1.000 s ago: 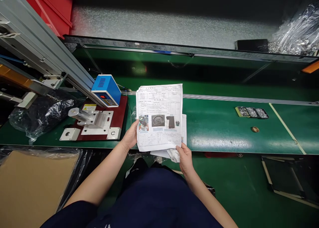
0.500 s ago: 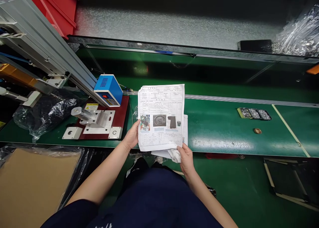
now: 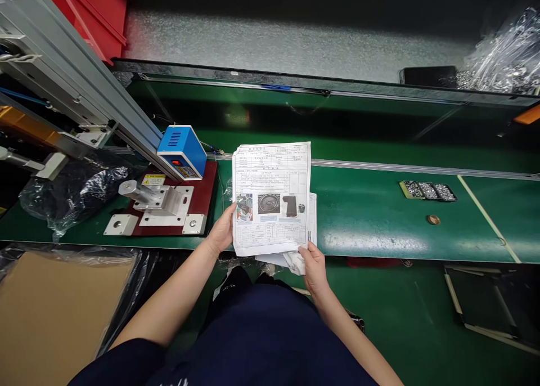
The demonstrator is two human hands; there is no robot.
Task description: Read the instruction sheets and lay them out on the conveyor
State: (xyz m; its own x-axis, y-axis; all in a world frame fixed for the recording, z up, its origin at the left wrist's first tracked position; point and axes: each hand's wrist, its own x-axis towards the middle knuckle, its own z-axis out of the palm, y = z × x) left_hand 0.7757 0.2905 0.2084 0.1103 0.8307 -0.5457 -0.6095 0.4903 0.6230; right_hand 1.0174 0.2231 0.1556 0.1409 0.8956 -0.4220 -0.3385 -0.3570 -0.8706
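A printed instruction sheet (image 3: 270, 178) with tables and small photos is held up in front of me, facing me. My left hand (image 3: 222, 228) is closed on its left edge. At the lower right corner my right hand (image 3: 313, 266) pinches the sheet, together with more paper behind it. A crumpled white piece (image 3: 294, 262) hangs beside the right fingers; its kind is unclear. Left of the sheet stands a bench press, with a metal fixture (image 3: 162, 203) on a dark red base and a blue control box (image 3: 182, 151) with a red display.
Small trays of metal parts (image 3: 428, 190) and a small brown round item (image 3: 433, 220) lie on the green bench (image 3: 363, 217) at right. Black plastic wrap (image 3: 76, 189) lies at left, above a cardboard sheet (image 3: 63, 301). A shelf with red bins (image 3: 99, 20) runs behind.
The view has shifted very slightly. Both hands keep the same hold on the sheet, and nothing else has visibly moved.
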